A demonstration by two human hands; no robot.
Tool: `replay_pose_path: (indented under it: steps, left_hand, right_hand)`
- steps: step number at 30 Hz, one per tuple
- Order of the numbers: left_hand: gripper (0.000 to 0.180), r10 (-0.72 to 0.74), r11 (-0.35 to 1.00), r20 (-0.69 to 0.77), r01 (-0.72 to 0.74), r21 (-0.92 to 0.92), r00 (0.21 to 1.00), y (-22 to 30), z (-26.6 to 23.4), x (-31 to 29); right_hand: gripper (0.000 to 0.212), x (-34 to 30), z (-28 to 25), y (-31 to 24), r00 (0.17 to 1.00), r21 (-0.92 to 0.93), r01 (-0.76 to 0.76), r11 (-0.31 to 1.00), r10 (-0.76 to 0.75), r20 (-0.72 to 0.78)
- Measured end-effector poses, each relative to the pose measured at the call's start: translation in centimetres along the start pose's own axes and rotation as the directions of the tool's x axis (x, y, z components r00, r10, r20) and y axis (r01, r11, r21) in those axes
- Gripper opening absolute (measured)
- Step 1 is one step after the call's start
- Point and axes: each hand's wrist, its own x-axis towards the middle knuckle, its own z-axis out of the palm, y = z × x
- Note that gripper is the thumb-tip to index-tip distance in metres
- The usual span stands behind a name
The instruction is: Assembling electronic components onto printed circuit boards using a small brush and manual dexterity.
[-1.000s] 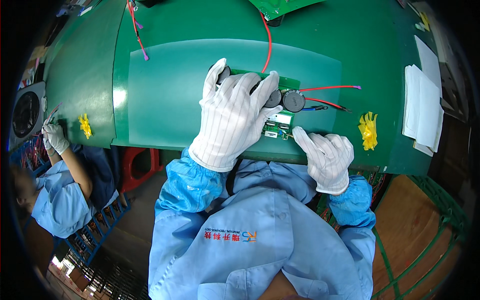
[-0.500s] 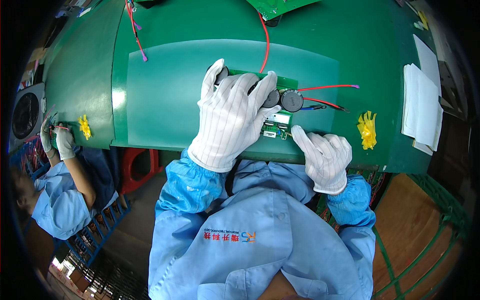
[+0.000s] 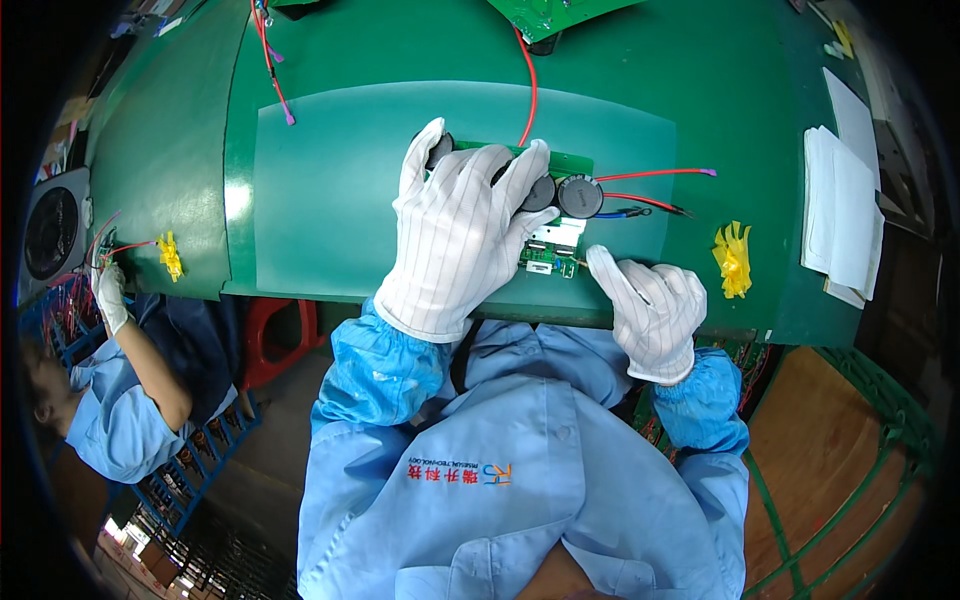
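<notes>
My left hand [image 3: 450, 240], in a white striped glove, spreads across a green circuit board [image 3: 572, 163] and grips it, covering much of its left half. Its fingertips reach the far edge, and the thumb presses near a white part in the middle. Large black round capacitors [image 3: 580, 197] stand on the board. Red wires [image 3: 655, 174] and a short blue lead run out from its right side. Just off the board's near right corner is my gloved right hand [image 3: 655, 312], its fingers curled together around a thin tip; the rest of what it pinches is hidden.
A pale translucent mat [image 3: 330, 200] lies under the board on the green table. Yellow strips [image 3: 733, 260] and white papers [image 3: 845, 205] sit to the right. Another board [image 3: 560, 15] rests at the far edge. At left, a co-worker's gloved hand [image 3: 110, 297] is near wires.
My right hand has shifted very slightly to the right; my left hand keeps its hold on the circuit board. The co-worker's hands have moved, and a red wire now sticks up there.
</notes>
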Motion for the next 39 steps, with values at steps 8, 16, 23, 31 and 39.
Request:
replay_pose_path:
  steps: [8,16,23,31,39]
  left_hand:
    - [0.054,-0.006,1.000,0.002,0.006,-0.008,1.000,-0.1,0.1,-0.1]
    - [0.054,-0.005,1.000,-0.008,0.005,0.000,1.000,-0.1,0.2,-0.1]
    - [0.054,0.011,1.000,-0.020,-0.011,-0.008,1.000,-0.1,0.3,-0.2]
    - [0.054,0.002,1.000,-0.022,-0.002,-0.002,1.000,0.1,0.4,-0.3]
    - [0.055,-0.004,1.000,-0.032,0.004,-0.012,0.999,0.0,0.5,-0.4]
  right_hand:
    - [0.054,0.0,-0.5,-0.1,1.000,0.038,0.006,0.999,-0.006,0.020]
    - [0.053,-0.1,-0.5,-0.4,1.000,0.014,0.011,1.000,-0.011,0.005]
    - [0.054,-0.4,-0.3,-0.7,1.000,0.011,-0.005,1.000,0.004,0.023]
    - [0.054,-0.2,0.2,-0.6,1.000,-0.016,-0.011,1.000,0.010,-0.029]
    - [0.058,-0.5,0.5,-0.5,0.996,0.051,-0.029,0.998,0.034,-0.083]
